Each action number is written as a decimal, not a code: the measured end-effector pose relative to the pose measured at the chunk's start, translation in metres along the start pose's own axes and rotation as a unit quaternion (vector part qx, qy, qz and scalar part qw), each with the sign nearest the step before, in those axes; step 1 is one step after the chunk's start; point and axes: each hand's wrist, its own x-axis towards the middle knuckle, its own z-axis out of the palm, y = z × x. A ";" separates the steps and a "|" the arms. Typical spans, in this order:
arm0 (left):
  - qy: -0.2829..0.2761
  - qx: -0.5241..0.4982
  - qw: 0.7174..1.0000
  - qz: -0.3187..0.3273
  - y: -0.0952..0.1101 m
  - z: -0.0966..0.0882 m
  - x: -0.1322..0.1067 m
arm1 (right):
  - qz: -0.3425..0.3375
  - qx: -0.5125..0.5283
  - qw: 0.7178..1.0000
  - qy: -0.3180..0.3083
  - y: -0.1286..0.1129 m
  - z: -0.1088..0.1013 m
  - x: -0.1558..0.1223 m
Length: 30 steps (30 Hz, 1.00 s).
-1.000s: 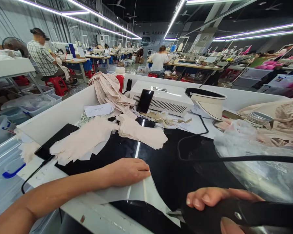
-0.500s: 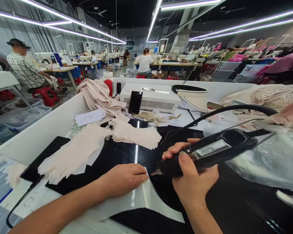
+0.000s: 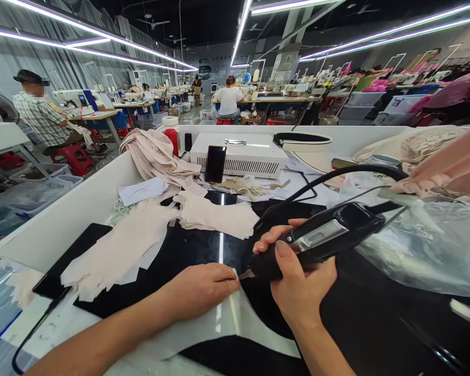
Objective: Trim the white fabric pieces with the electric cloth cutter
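My left hand lies flat, fingers together, pressing a pale translucent sheet onto the glossy black work surface. My right hand is wrapped round a black corded hand tool, whose metal tip touches the sheet's top corner just beside my left fingertips. The tool's black cable arcs up and away behind it. Cut beige fabric pieces and a second stack of them lie beyond my hands.
A white box unit with a dark phone leaning on it stands at the back, beside a pile of beige garments. Crinkled clear plastic lies at right, where another person's arm reaches in. Workers sit at distant tables.
My right hand came up from the near right edge with the tool, and its tip has moved left to the sheet's corner. My left hand stayed put.
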 end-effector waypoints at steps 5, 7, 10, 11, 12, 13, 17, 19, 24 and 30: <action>-0.005 -0.005 1.000 -0.002 0.000 0.001 0.000 | 0.001 0.000 1.000 0.007 -0.001 0.002 -0.002; -0.004 -0.011 1.000 -0.003 -0.001 0.001 0.000 | 0.003 -0.001 1.000 0.010 -0.002 0.002 -0.003; -0.011 -0.018 1.000 -0.007 -0.003 0.000 -0.002 | 0.001 0.000 1.000 0.011 -0.007 0.001 -0.004; -0.015 -0.019 1.000 -0.007 -0.004 -0.001 -0.003 | -0.004 0.002 1.000 0.011 -0.009 0.000 -0.004; -0.019 -0.021 1.000 -0.006 -0.004 -0.001 -0.003 | -0.010 0.005 1.000 0.011 -0.011 0.000 -0.004; -0.023 -0.024 0.999 -0.004 -0.005 -0.002 -0.004 | -0.015 0.007 1.000 0.011 -0.013 -0.001 -0.004; -0.031 -0.036 0.999 0.004 -0.008 -0.002 -0.006 | -0.019 0.009 1.000 0.008 -0.017 -0.003 -0.004; -0.032 -0.036 0.999 0.009 -0.009 -0.002 -0.006 | -0.017 0.011 1.000 0.009 -0.017 -0.003 -0.004; -0.030 -0.030 0.999 0.019 -0.011 -0.001 -0.008 | -0.009 0.011 1.000 0.007 -0.018 -0.003 -0.008; -0.032 -0.032 0.999 0.024 -0.014 0.000 -0.009 | -0.007 0.001 1.000 0.010 -0.016 -0.006 -0.012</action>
